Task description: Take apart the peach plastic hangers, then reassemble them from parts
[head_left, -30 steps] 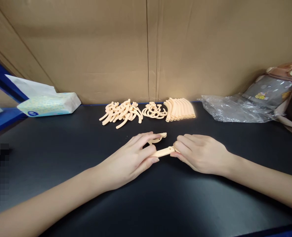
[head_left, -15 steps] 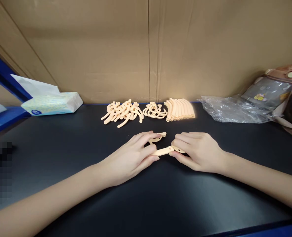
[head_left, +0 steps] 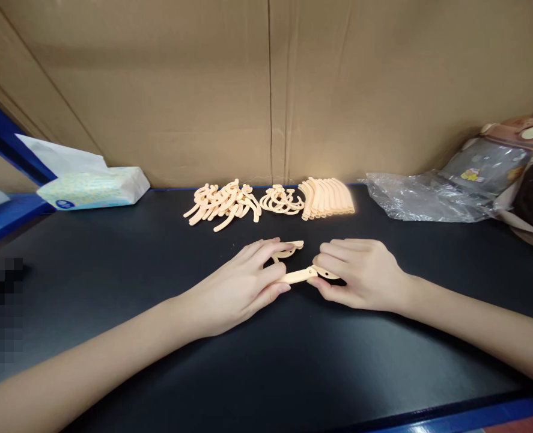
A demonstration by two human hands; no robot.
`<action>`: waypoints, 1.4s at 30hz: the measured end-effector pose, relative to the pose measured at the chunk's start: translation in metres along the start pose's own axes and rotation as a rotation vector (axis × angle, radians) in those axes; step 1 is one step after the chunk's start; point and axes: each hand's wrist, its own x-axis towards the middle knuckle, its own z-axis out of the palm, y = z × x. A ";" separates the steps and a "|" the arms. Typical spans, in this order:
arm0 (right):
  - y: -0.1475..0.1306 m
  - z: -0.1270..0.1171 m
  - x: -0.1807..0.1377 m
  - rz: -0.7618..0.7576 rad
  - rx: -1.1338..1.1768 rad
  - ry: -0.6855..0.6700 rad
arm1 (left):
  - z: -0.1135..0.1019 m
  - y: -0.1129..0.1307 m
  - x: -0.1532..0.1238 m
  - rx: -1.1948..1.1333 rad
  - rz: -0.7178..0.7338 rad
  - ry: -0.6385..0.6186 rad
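At the middle of the black tabletop (head_left: 266, 373), a short way in from its far edge, the left hand (head_left: 243, 285) is clamped on a cream plastic bar (head_left: 297, 276), thumb on the near side. Its index finger rests on a curved cream plastic part (head_left: 285, 254) just beyond — the hand hides whether bar and part are one piece. The right hand (head_left: 363, 273) pinches a small holed plastic piece (head_left: 327, 273) between thumb and curled fingers, where it meets the bar's right end; that end has a small round hole.

Along the middle of the tabletop's far edge, from left to right, lie a loose heap of curved plastic strips (head_left: 223, 205), a small pile of thin plastic hooks (head_left: 283, 201) and a neat row of curved plastic tubes (head_left: 327, 198). A tissue pack (head_left: 97, 189) sits at the far left corner, one sheet pulled up. Toward the far right corner lies a crumpled clear plastic bag (head_left: 428, 198) — beside it, a clear drinking bottle (head_left: 489, 162) with a brown lid. A cardboard panel (head_left: 180, 90) stands behind the far edge.
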 end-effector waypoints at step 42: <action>0.014 -0.003 -0.003 0.249 0.111 -0.083 | -0.001 -0.002 -0.001 -0.064 -0.312 0.122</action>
